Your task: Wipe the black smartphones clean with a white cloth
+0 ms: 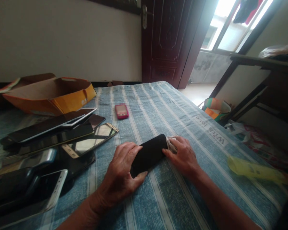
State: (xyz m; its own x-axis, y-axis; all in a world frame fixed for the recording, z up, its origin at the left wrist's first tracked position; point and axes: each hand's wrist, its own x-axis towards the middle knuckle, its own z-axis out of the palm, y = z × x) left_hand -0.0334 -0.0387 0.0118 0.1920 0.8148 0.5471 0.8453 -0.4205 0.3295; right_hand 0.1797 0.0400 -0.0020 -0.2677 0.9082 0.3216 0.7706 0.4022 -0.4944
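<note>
A black smartphone lies slanted between my two hands, just above or on the striped cloth; I cannot tell which. My left hand grips its near left end, thumb along the lower edge and fingers over the upper edge. At the far right end, my right hand is closed on a crumpled white tissue or cloth, which touches the phone's edge. The right fingertips partly hide the tissue. Left of my left hand lies a gold-framed phone with a reflective screen.
Several more phones and a white-edged phone are heaped on the left. Behind them stands an open orange cardboard box. A small pink-red item, blurred out, lies farther back. On the right rests a yellow translucent wrapper near the bed-like surface's edge.
</note>
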